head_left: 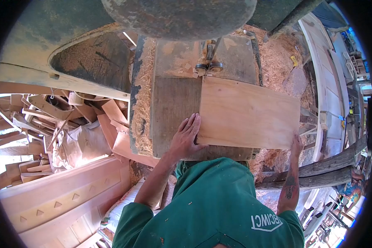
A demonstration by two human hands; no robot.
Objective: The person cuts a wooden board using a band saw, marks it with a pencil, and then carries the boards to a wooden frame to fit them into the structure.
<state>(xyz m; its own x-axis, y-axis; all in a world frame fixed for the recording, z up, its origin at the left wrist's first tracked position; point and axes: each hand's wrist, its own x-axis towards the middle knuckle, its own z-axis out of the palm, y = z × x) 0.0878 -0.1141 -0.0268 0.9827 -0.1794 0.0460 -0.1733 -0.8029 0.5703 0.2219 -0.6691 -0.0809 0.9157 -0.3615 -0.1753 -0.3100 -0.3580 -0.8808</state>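
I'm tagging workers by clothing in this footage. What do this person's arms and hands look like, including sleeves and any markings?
The left hand and the right hand are bare, with no gloves, watch or ring showing. The arms come out of the short sleeves of a green shirt. The right sleeve carries a white outlined logo with block letters. A dark tattoo runs along the right forearm.
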